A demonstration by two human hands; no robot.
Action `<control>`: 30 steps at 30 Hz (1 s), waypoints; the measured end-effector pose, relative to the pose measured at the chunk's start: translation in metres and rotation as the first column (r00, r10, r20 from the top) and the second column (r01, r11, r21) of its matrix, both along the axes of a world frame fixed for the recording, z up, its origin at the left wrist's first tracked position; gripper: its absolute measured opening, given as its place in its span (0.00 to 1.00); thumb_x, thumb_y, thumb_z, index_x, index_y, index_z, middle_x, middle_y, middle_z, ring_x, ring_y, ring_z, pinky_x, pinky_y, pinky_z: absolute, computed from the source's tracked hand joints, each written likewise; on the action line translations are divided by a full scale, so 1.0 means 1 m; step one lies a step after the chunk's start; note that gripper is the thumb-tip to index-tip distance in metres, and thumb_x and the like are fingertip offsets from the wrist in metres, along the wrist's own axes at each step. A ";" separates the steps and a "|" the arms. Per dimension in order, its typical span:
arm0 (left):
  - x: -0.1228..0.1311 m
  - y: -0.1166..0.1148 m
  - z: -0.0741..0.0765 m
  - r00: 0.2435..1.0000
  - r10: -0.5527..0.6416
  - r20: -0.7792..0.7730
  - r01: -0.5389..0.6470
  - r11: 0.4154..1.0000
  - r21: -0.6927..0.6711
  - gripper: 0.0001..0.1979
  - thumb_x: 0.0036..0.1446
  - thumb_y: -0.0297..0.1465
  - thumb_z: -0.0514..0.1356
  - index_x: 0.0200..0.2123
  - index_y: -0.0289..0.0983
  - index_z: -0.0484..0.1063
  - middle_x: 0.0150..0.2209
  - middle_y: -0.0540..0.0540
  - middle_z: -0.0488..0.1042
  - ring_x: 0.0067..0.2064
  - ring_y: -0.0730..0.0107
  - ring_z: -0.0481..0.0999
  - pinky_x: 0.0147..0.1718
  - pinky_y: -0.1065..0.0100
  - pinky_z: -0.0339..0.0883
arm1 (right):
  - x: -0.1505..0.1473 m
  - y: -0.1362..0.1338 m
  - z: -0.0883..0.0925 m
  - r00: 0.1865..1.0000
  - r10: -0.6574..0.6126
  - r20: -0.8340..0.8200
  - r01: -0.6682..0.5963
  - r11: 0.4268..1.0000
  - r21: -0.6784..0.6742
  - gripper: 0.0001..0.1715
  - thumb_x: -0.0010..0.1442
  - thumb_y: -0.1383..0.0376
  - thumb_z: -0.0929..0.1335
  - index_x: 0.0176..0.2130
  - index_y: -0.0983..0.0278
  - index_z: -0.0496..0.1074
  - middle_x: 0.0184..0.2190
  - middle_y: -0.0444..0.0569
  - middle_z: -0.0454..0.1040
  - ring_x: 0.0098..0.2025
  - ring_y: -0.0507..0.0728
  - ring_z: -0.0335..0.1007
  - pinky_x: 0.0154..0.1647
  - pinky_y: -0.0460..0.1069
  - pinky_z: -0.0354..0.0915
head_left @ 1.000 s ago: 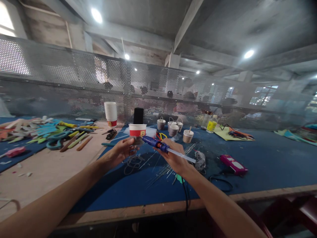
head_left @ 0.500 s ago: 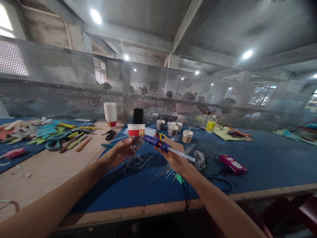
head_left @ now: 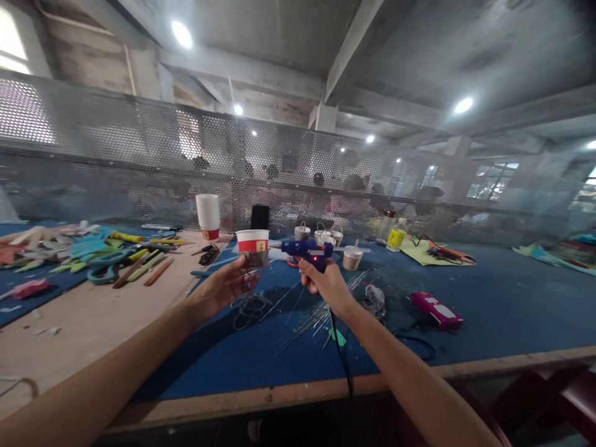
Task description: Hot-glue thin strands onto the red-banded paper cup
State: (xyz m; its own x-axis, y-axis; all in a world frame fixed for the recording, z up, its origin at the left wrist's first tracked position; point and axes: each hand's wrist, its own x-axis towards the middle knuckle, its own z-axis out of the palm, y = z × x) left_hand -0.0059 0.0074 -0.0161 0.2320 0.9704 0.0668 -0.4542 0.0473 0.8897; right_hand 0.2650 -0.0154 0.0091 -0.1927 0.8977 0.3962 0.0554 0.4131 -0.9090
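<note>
My left hand (head_left: 222,287) is closed on a red-and-white paper cup (head_left: 252,238), held up above the blue mat. Around the cup's lower part is a grey band (head_left: 256,259), apparently of cord. A blue glue gun (head_left: 303,248) is in my right hand (head_left: 329,284), lying almost level, a red light lit on its body. Its nozzle points left at the cup's right side; whether it touches, I cannot tell. Below my left hand, loose grey cord (head_left: 251,308) lies in loops on the mat. The glue gun's black cable (head_left: 342,354) hangs down over the table's front edge.
Several grey-wrapped cups (head_left: 302,233) stand behind the glue gun, near another cup (head_left: 352,257) holding a stick. Thin clear sticks (head_left: 316,316) are strewn on the mat. At left are a cup stack (head_left: 208,216) and scissors (head_left: 109,264); at right, a magenta box (head_left: 437,309) and a yellow-labelled bottle (head_left: 397,236).
My right hand has turned the glue gun from slanting across the cup's lower edge to nearly level, with the nozzle at the cup's right side. The cup has shifted slightly up and left.
</note>
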 end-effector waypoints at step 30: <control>0.009 0.001 0.005 0.993 0.116 -0.037 -0.111 0.988 0.104 0.15 0.54 0.34 0.76 0.44 0.38 0.81 0.39 0.45 0.84 0.36 0.66 0.84 0.34 0.69 0.77 | 0.035 0.038 -0.023 0.499 -0.529 0.686 0.412 0.841 0.350 0.29 0.53 0.46 0.80 0.21 0.60 0.68 0.24 0.46 0.72 0.31 0.57 0.73 0.31 0.48 0.61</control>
State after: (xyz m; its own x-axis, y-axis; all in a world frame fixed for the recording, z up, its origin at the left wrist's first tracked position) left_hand 0.0032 0.0085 -0.0110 0.1255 0.9793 0.1586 -0.4125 -0.0939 0.9061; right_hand 0.3002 0.0223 -0.0140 -0.0287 0.9001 0.4347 0.8910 0.2202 -0.3971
